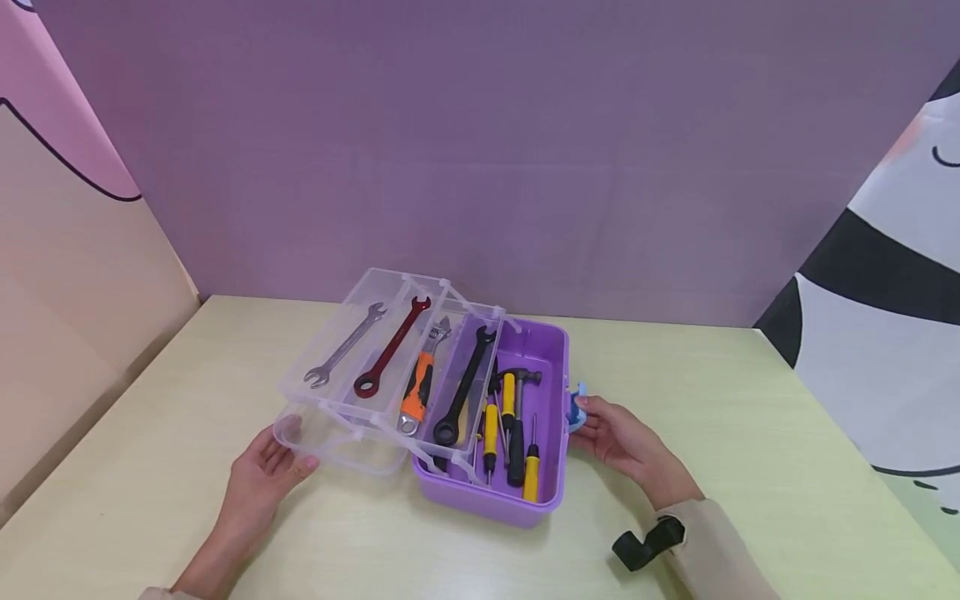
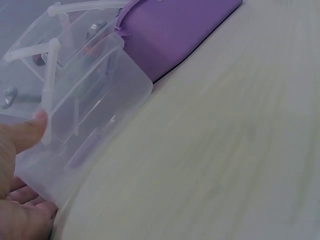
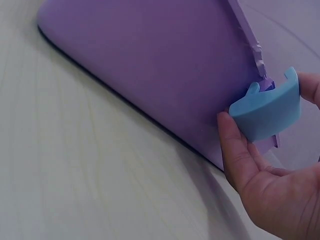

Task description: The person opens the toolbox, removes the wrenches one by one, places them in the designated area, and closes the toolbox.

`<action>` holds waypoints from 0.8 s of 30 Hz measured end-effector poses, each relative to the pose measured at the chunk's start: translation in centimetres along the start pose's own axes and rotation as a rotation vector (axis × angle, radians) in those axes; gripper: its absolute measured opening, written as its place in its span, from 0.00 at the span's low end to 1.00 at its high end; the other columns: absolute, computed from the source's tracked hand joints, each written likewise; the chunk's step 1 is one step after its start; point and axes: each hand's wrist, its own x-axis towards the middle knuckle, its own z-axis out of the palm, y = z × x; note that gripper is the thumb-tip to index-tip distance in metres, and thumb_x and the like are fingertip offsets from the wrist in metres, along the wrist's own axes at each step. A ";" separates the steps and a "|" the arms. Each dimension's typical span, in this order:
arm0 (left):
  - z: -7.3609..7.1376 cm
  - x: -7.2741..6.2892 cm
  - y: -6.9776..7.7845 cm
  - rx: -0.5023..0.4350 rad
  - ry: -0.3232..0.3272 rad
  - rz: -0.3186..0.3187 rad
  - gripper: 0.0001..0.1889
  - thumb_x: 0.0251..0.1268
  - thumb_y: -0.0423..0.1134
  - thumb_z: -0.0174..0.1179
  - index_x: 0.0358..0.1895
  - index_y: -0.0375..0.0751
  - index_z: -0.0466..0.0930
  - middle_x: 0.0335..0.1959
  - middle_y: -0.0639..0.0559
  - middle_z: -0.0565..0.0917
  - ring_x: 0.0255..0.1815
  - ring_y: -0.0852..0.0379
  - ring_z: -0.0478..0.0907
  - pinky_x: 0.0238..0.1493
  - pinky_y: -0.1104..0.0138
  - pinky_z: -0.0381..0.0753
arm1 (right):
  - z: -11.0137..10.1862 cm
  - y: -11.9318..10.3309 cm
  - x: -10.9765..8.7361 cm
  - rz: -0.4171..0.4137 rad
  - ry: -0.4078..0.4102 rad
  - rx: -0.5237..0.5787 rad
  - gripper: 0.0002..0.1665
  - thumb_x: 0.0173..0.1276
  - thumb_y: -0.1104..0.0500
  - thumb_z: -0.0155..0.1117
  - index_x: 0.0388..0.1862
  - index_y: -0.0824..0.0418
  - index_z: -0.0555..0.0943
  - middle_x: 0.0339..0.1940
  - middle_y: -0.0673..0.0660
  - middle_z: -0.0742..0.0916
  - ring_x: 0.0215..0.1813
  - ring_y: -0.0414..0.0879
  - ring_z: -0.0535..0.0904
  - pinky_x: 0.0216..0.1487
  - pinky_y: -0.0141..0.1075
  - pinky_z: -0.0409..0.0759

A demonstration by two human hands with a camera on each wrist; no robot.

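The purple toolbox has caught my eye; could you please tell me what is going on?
The purple toolbox stands open. A person's left hand holds the edge of its clear lid, swung out to the left, while the right hand pinches the blue latch on the right side. Four wrenches lie in the clear trays, with a hammer and yellow-handled screwdrivers in the purple base.

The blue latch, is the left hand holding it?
No, the right hand pinches the blue latch; the left hand touches the clear lid.
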 end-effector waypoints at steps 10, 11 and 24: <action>0.0 -0.1 0.0 0.026 -0.058 0.033 0.46 0.59 0.27 0.63 0.73 0.30 0.40 0.75 0.30 0.47 0.75 0.33 0.45 0.55 0.90 0.66 | 0.0 -0.9 -0.1 0.026 -0.046 -0.067 0.14 0.76 0.59 0.44 0.39 0.55 0.79 0.37 0.48 0.88 0.45 0.39 0.84 0.55 0.32 0.82; 0.1 -0.1 0.0 0.032 -0.059 0.037 0.46 0.59 0.28 0.63 0.73 0.30 0.40 0.75 0.30 0.47 0.75 0.33 0.45 0.55 0.91 0.65 | 0.0 -1.1 -0.2 0.029 -0.056 -0.081 0.14 0.77 0.59 0.44 0.39 0.55 0.80 0.37 0.48 0.88 0.45 0.39 0.84 0.55 0.32 0.82; 0.2 -0.3 0.3 0.037 -0.049 0.043 0.42 0.63 0.30 0.61 0.72 0.29 0.42 0.74 0.29 0.49 0.74 0.32 0.47 0.53 0.91 0.67 | 0.3 -3.5 -0.7 0.103 -0.020 -0.336 0.12 0.75 0.58 0.49 0.40 0.55 0.82 0.39 0.47 0.87 0.46 0.40 0.84 0.56 0.34 0.82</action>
